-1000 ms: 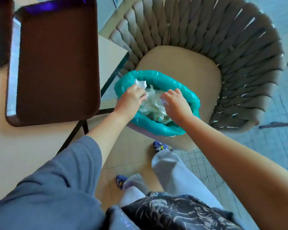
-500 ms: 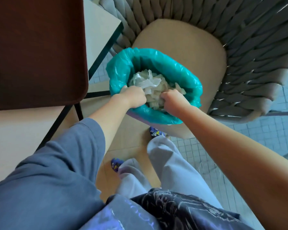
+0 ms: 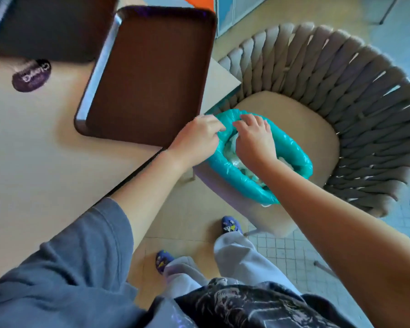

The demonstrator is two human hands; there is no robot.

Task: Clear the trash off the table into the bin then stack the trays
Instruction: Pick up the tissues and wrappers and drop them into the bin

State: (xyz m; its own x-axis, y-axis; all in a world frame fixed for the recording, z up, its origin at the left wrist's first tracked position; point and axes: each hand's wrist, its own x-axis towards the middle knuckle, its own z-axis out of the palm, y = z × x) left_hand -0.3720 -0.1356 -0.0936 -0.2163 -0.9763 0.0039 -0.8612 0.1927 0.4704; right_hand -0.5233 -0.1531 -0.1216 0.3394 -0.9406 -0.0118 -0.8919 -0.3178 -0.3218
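Two trays on the worktop, bin on the chair

The trays [image 3: 149, 74] [image 3: 50, 27] lie side by side near the worktop's [image 3: 33, 150] far right corner; the bin [image 3: 258, 162], holding trash [image 3: 231, 150], sits on the chair [image 3: 305, 129] beyond the right edge.

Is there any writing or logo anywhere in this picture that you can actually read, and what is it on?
Purple oval sticker on the table: pale lettering, too blurred to read.
Dark printed garment at the bottom edge: a pale pattern, no words legible.
Blue shoes: small coloured pictures, no readable text.
Trays, bin liner and chair: no text visible.
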